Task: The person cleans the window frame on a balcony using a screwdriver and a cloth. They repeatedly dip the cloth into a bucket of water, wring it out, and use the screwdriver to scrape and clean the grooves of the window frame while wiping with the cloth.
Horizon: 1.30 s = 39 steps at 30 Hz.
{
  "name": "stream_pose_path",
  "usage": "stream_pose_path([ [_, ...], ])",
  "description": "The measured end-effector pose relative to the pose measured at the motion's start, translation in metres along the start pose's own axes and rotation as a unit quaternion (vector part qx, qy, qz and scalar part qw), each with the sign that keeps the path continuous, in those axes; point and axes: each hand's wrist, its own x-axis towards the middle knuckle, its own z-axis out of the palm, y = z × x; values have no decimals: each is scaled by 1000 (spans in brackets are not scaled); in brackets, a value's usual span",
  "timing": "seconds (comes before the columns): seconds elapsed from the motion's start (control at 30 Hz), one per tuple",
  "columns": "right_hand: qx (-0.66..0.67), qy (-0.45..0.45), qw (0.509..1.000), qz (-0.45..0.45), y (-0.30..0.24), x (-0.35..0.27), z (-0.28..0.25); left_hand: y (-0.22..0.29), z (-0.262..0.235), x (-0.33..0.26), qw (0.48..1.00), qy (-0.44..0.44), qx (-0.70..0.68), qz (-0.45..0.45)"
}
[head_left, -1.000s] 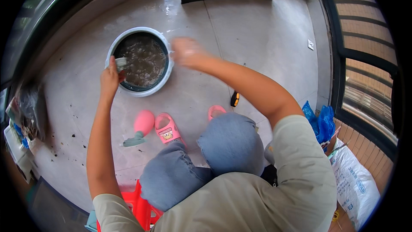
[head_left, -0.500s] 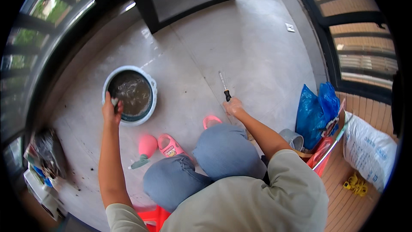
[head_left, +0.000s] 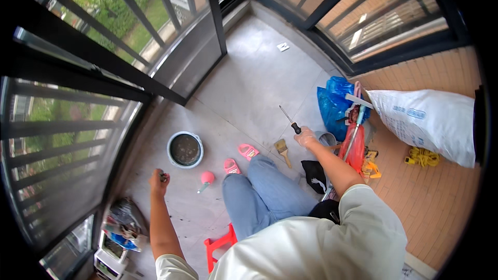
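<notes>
In my right hand (head_left: 307,138) is a screwdriver (head_left: 295,127), gripped by its black handle, its thin metal shaft slanting up to the left. My left hand (head_left: 158,182) is closed around a small dark, greenish lump that I cannot make out. That hand is beside a light blue basin (head_left: 201,151) of murky brown water, to its near left and apart from its rim. A pink spray bottle (head_left: 207,177) with a green nozzle lies between the basin and my legs. To the left of my right hand, a paintbrush (head_left: 281,148) rests on the floor.
Pink slippers (head_left: 248,151) are on my feet, and a red stool (head_left: 220,243) shows beside me. A blue plastic bag (head_left: 332,106), a red bag (head_left: 354,145), a white sack (head_left: 425,119) and yellow cord (head_left: 424,157) lie at the right. Bagged items (head_left: 126,218) stand at the left.
My view has turned toward the right. My left hand has moved off the basin's rim, out to its near left. The screwdriver stays in my right hand.
</notes>
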Motion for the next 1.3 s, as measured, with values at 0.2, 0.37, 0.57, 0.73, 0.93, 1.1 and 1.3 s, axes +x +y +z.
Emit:
stream_pose_path([
  [0.2, 336, -118, 932, -62, -52, -111, -110, 46, 70, -141, 963, -127, 205, 122],
  [0.37, 337, -82, 905, -247, -110, -138, -130, 47, 202, -238, 931, -295, 203, 73],
  [0.57, 341, 10, 853, -395, -120, -145, -202, 29, 366, -341, 830, -438, 340, 62],
  [0.73, 329, 16, 899, -289, -82, -110, -309, 30, 475, -366, 775, -488, 383, 124],
  [0.93, 421, 69, 879, -214, -22, -48, -402, 41, 603, -401, 675, -525, 468, 223],
  [1.1, 583, -51, 779, -224, 0, -35, -485, 69, 697, -426, 710, -576, 357, 192],
  [1.3, 538, 209, 752, -319, 8, 15, -544, 122, 823, -467, 677, -653, 333, 66],
])
